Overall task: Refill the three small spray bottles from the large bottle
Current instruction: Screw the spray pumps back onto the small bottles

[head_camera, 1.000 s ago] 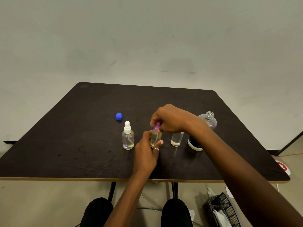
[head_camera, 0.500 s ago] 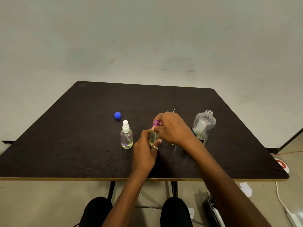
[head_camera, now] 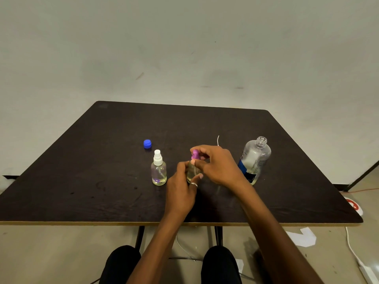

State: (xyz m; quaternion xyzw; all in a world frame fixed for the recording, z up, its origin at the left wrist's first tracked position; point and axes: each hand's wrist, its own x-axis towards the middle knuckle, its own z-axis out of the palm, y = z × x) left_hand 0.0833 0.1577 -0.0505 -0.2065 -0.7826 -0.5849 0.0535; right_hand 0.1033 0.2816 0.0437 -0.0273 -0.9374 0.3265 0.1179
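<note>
**Purple spray cap held at the middle bottle**

Dark brown desk (head_camera: 102, 160) fills the middle of the frame, with a pale wall behind it. Near the centre, the left hand (head_camera: 180, 191) is wrapped around the body of a small spray bottle (head_camera: 191, 173) that stands on the desk; a ring shows on one finger. The right hand (head_camera: 219, 167) comes from the lower right of the frame and pinches the purple spray cap (head_camera: 194, 154) on top of this bottle with its fingertips. I cannot tell if the cap is fully seated on the neck.

Just to the left of the held bottle stands a second small spray bottle (head_camera: 159, 171) with a white sprayer, upright, with a little yellowish liquid at the bottom. A blue cap (head_camera: 147, 144) lies on the desk beyond it, toward the upper left, apart from the bottles.

At the right of the hands stands the large bottle (head_camera: 255, 158), clear, with a blue label and an open neck. A thin white tube (head_camera: 218, 140) shows just above the right hand. The third small bottle is hidden behind the right hand, so I cannot describe it.
</note>
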